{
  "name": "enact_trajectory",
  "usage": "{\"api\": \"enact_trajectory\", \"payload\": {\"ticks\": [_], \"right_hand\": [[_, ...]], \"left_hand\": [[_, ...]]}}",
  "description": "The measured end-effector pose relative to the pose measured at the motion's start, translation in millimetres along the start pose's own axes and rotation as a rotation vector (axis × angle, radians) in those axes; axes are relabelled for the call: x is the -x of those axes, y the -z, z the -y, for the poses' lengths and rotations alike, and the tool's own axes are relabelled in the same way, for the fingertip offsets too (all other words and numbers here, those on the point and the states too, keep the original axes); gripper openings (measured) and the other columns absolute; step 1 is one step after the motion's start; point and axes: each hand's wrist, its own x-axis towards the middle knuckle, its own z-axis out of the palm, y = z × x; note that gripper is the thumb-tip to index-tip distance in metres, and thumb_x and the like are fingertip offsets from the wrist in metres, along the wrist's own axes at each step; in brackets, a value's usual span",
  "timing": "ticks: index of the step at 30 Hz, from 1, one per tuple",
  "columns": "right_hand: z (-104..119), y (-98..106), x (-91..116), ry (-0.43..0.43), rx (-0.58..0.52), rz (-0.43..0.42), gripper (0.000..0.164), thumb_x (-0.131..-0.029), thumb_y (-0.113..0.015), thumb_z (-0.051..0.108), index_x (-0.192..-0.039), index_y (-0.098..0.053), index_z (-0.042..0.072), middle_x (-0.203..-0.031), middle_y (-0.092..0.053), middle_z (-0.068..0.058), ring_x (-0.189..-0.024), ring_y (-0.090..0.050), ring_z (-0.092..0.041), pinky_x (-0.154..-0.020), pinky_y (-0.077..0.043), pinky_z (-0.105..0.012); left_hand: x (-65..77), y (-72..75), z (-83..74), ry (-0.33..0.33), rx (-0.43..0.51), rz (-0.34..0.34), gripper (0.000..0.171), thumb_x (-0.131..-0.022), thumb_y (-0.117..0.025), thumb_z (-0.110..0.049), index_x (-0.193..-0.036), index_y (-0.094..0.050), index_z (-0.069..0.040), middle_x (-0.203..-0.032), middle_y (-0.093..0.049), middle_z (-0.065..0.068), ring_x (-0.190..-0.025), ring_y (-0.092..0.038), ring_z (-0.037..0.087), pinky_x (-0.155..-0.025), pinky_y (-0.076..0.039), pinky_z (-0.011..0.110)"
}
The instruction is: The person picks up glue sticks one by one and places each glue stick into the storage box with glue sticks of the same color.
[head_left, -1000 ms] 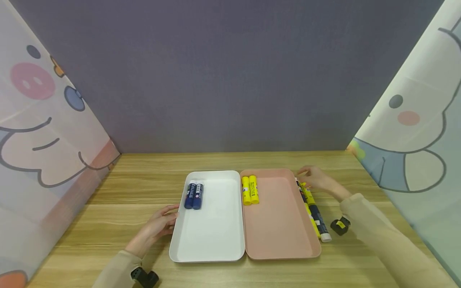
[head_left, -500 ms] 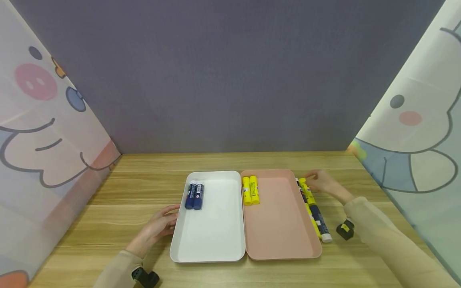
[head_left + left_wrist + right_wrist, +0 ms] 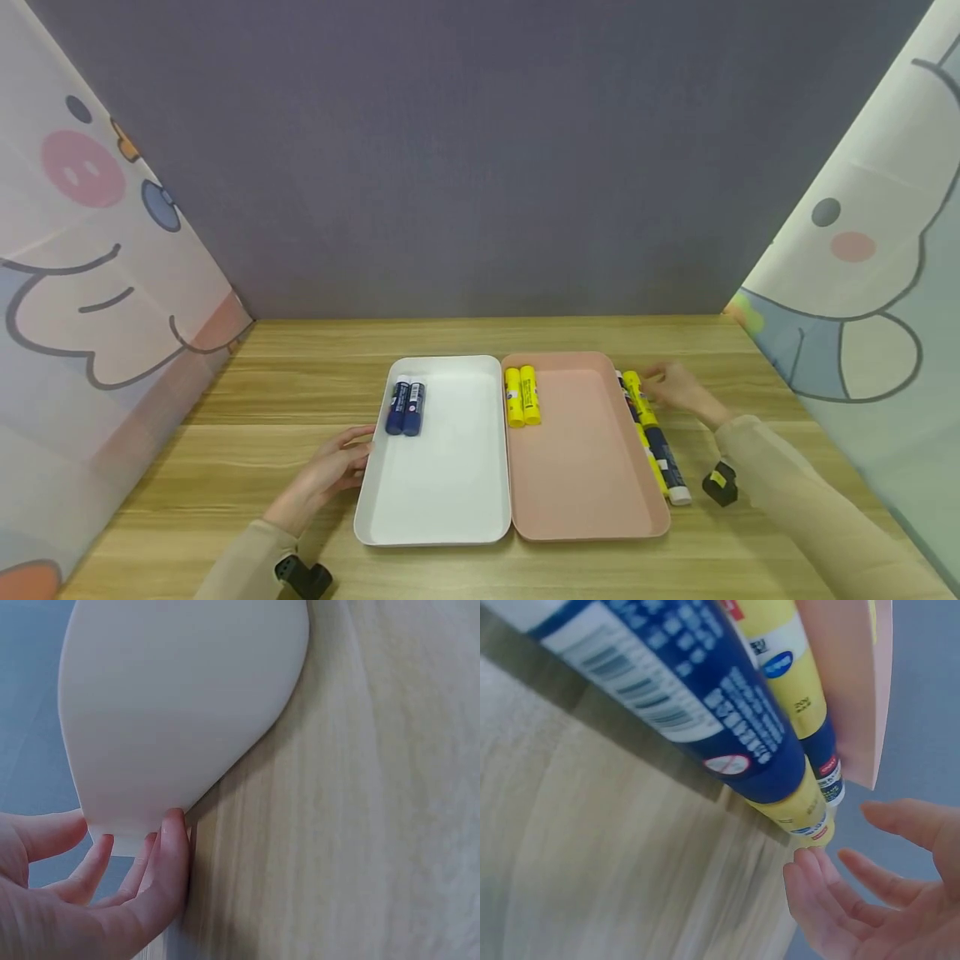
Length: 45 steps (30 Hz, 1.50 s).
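My left hand [image 3: 326,475] rests at the left wall of a white tray [image 3: 450,492]; in the left wrist view its fingertips touch the tray's outer wall and the thumb meets the rim. Two dark blue glue sticks [image 3: 405,408] lie side by side in that tray. Two yellow glue sticks [image 3: 521,396] lie in the adjoining pink tray [image 3: 577,483]. My right hand [image 3: 678,390] holds nothing, its loosely bent fingers beside the far end of a yellow glue stick [image 3: 640,400]. Whether its fingertips touch that stick [image 3: 810,821] I cannot tell.
Along the pink tray's right side, several glue sticks lie end to end in two rows, among them a large blue glue stick [image 3: 666,462] and a yellow one [image 3: 652,458]. A grey panel [image 3: 480,167] closes off the back of the wooden table [image 3: 285,375].
My right hand has drawn rightward and slightly nearer, off the far end of the yellow glue stick, uncovering it. My left hand and both trays stay in place.
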Motion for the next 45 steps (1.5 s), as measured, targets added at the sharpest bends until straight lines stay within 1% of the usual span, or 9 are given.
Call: {"api": "enact_trajectory", "payload": {"ticks": [6, 14, 18, 27, 34, 36, 38, 41, 45], "right_hand": [[-7, -2, -3, -0.028, -0.006, 0.027, 0.044, -0.085, -0.051, 0.008, -0.116, -0.039, -0.022, -0.104, -0.052, -0.037, -0.068, -0.061, -0.021, -0.059, -0.050, -0.032], [-10, -6, -5, -0.053, 0.030, 0.023, 0.046, -0.085, -0.053, 0.010, -0.115, -0.039, -0.022, -0.107, -0.049, -0.037, -0.074, -0.062, -0.027, -0.061, -0.051, -0.033], [-10, -8, -7, -0.084, 0.035, 0.022, 0.048, -0.084, -0.053, 0.010, -0.117, -0.038, -0.022, -0.107, -0.049, -0.036, -0.073, -0.061, -0.024, -0.059, -0.051, -0.033], [-12, -12, -11, -0.110, 0.034, 0.027, 0.049, -0.084, -0.053, 0.010, -0.118, -0.037, -0.022, -0.111, -0.046, -0.038, -0.072, -0.058, -0.021, -0.060, -0.051, -0.033], [-15, -14, -15, -0.144, 0.021, 0.023, 0.052, -0.083, -0.055, 0.011, -0.118, -0.036, -0.023, -0.102, -0.052, -0.031, -0.065, -0.055, -0.014, -0.060, -0.050, -0.031], [-15, -14, -15, -0.161, 0.026, 0.020, 0.053, -0.082, -0.055, 0.012, -0.118, -0.036, -0.022, -0.101, -0.053, -0.031, -0.065, -0.055, -0.014, -0.060, -0.051, -0.031], [-15, -14, -16, -0.162, 0.030, 0.023, 0.053, -0.082, -0.055, 0.012, -0.117, -0.036, -0.023, -0.104, -0.051, -0.033, -0.066, -0.056, -0.015, -0.060, -0.051, -0.032], [-15, -14, -16, -0.150, -0.003, 0.034, 0.052, -0.082, -0.054, 0.010, -0.118, -0.036, -0.023, -0.108, -0.049, -0.036, -0.069, -0.059, -0.018, -0.061, -0.051, -0.034], [-16, -15, -17, -0.140, -0.057, 0.048, 0.052, -0.082, -0.053, 0.007, -0.118, -0.035, -0.025, -0.105, -0.051, -0.035, -0.071, -0.061, -0.020, -0.062, -0.051, -0.034]], "left_hand": [[-0.4, -1.1, 0.2, 0.003, 0.000, -0.011, 0.050, -0.091, -0.046, -0.012, -0.131, -0.024, 0.009, -0.094, -0.061, 0.004, -0.078, -0.060, 0.013, -0.069, -0.048, 0.034], [-0.2, -1.0, 0.3, 0.001, -0.005, -0.015, 0.049, -0.091, -0.046, -0.011, -0.131, -0.025, 0.009, -0.096, -0.061, 0.005, -0.078, -0.059, 0.013, -0.069, -0.047, 0.033], [0.4, -1.2, 0.3, -0.005, -0.005, -0.006, 0.049, -0.091, -0.046, -0.011, -0.131, -0.025, 0.009, -0.097, -0.061, 0.006, -0.079, -0.059, 0.014, -0.069, -0.048, 0.034], [0.3, -1.4, 0.9, -0.008, -0.006, -0.008, 0.049, -0.091, -0.045, -0.011, -0.131, -0.025, 0.010, -0.097, -0.061, 0.006, -0.078, -0.060, 0.013, -0.068, -0.048, 0.034], [0.5, -1.5, 1.6, -0.011, -0.008, -0.011, 0.049, -0.091, -0.046, -0.011, -0.131, -0.025, 0.010, -0.099, -0.061, 0.008, -0.079, -0.060, 0.014, -0.069, -0.048, 0.034], [0.6, -1.4, 1.7, -0.011, -0.009, -0.009, 0.050, -0.091, -0.046, -0.011, -0.131, -0.025, 0.010, -0.099, -0.061, 0.008, -0.079, -0.060, 0.014, -0.069, -0.048, 0.034], [0.7, -1.2, 1.7, -0.011, -0.010, -0.007, 0.050, -0.091, -0.046, -0.011, -0.131, -0.025, 0.010, -0.099, -0.061, 0.008, -0.079, -0.060, 0.014, -0.069, -0.048, 0.034], [0.9, -0.8, 1.3, -0.016, -0.011, 0.004, 0.050, -0.091, -0.046, -0.012, -0.131, -0.024, 0.010, -0.099, -0.060, 0.008, -0.080, -0.060, 0.014, -0.069, -0.048, 0.035], [0.9, -0.5, 0.7, -0.020, -0.006, 0.019, 0.051, -0.092, -0.045, -0.012, -0.131, -0.023, 0.011, -0.097, -0.060, 0.006, -0.080, -0.059, 0.014, -0.070, -0.047, 0.035]]}}
